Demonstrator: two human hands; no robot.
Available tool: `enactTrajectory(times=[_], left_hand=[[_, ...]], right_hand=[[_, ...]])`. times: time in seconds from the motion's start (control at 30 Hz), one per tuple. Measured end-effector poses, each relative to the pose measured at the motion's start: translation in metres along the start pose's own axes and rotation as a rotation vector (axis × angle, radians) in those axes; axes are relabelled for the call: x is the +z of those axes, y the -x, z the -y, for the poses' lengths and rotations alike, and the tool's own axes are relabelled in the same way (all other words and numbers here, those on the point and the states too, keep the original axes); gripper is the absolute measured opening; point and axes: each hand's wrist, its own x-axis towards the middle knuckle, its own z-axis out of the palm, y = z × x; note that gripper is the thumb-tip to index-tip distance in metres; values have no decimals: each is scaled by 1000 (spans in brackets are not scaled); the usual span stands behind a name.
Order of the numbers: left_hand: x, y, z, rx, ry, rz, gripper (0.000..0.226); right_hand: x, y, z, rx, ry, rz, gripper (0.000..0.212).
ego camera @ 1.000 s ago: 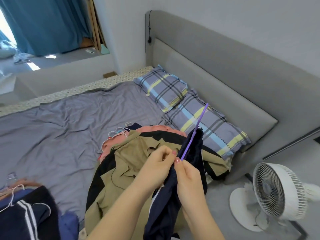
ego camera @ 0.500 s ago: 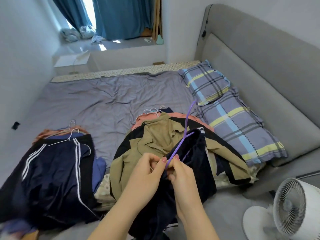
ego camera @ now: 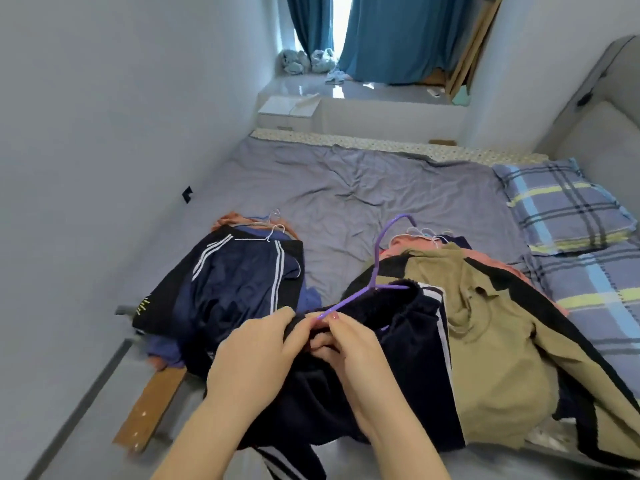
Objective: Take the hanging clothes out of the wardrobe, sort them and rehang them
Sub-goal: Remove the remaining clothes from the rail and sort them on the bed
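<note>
A dark navy garment with white side stripes [ego camera: 408, 344] hangs on a purple hanger [ego camera: 375, 268] just above the bed's near edge. My left hand [ego camera: 258, 355] grips the garment's waistband at the hanger's near end. My right hand [ego camera: 349, 344] pinches the fabric beside that end of the hanger. Under the garment lies a pile with a khaki shirt [ego camera: 485, 327], black and pink clothes and several white hangers [ego camera: 424, 235]. A second pile, topped by navy striped shorts [ego camera: 235, 278] on a white hanger, lies on the bed's left side.
The grey bedsheet [ego camera: 363, 195] is bare between and beyond the piles. Plaid pillows [ego camera: 561, 206] lie at the right by the grey headboard [ego camera: 609, 133]. A wall runs along the left. A wooden board [ego camera: 152, 407] lies on the floor. Blue curtains [ego camera: 398, 36] hang at the back.
My view has swung left, so the fan left the frame and the left pile came in. Both hands have lowered the dark garment and purple hanger towards the bed, keeping hold.
</note>
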Motion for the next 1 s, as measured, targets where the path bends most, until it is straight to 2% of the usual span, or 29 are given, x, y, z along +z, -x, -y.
enactTrajectory(times=[0.13, 0.2, 0.3, 0.37, 0.43, 0.57, 0.7, 0.77, 0.9, 1.0], left_hand=[[-52, 5, 127, -1, 191, 22, 49], [-75, 5, 182, -5, 243, 23, 52], [-99, -3, 251, -47, 212, 15, 60], [-111, -10, 282, -74, 165, 34, 64], [-118, -17, 302, -84, 112, 3, 57], [-111, -38, 321, -116, -26, -201, 35], [-86, -45, 337, -257, 242, -470, 32], [-80, -46, 340, -374, 358, -533, 22], [-70, -68, 361, -787, 735, -420, 6], [-67, -99, 374, -905, 764, -400, 11]], right_hand=[[90, -25, -10, 28, -157, -53, 26], [130, -36, -18, 62, -239, 12, 31], [187, -45, -34, 161, -362, 150, 24], [218, -51, -44, 278, -497, 203, 20], [240, -61, -50, 352, -594, 208, 12], [271, -85, -59, 437, -616, 147, 17], [290, -115, -65, 522, -569, 181, 41], [294, -140, -65, 535, -545, 231, 41], [298, -217, -47, 521, -498, 342, 38], [301, -300, -12, 500, -457, 378, 34]])
